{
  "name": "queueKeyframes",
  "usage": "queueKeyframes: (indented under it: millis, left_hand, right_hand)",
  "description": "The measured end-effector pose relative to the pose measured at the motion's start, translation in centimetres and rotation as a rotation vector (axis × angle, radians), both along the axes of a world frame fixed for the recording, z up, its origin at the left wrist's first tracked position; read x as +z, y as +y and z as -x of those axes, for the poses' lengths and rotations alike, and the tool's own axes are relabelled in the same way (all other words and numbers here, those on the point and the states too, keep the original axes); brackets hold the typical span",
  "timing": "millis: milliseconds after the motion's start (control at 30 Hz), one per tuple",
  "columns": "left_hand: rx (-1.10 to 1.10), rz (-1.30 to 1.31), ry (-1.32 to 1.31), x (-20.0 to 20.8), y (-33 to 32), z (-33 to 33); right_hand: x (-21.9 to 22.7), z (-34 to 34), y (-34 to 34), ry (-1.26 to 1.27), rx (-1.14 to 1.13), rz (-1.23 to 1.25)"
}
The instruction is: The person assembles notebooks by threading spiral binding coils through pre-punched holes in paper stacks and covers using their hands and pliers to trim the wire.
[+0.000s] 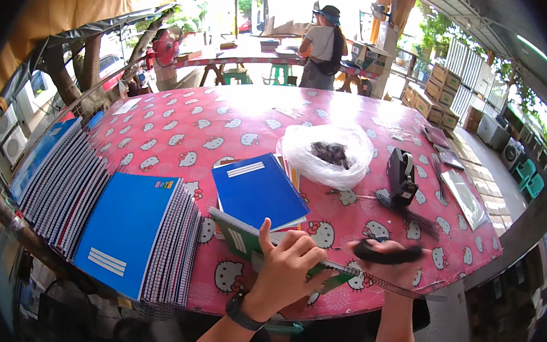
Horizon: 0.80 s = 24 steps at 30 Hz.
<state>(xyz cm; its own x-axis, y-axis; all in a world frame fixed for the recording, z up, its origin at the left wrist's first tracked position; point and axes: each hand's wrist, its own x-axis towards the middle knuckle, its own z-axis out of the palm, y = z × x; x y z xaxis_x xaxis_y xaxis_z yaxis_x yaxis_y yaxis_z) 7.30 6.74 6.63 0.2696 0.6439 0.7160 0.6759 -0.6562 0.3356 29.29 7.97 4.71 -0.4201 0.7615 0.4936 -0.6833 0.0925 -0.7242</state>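
1. Head view: nearest, the left hand (295, 259), wearing a black wristband (241, 312), grips a green notebook (239, 239).
2. The right hand (389, 272) holds a blurred black tool (392, 253) above a coil (392, 285).
3. Beyond the left hand lies a blue notebook (259, 191); left of it, a notebook stack (130, 227).

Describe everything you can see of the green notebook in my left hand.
The green notebook has a dark green cover and pale page edges along its upper side; it looks like card and paper. It is tilted at the near side of the pink table, just in front of a blue notebook. A thin dark coil extends past its right end. Your left hand holds it, hiding its middle.
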Motion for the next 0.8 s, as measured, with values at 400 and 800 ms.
queueKeyframes:
  millis: [400,800]
  left_hand:
    - [-0.015,-0.007,-0.04,-0.5,0.4,0.9]
    - [-0.007,0.045,-0.066,-0.6,0.7,2.1]
  right_hand:
    - [2.2,-0.5,1.6,-1.08,-0.337,-0.052]
    - [3.8,1.6,2.0,-0.851,-0.179,-0.305]
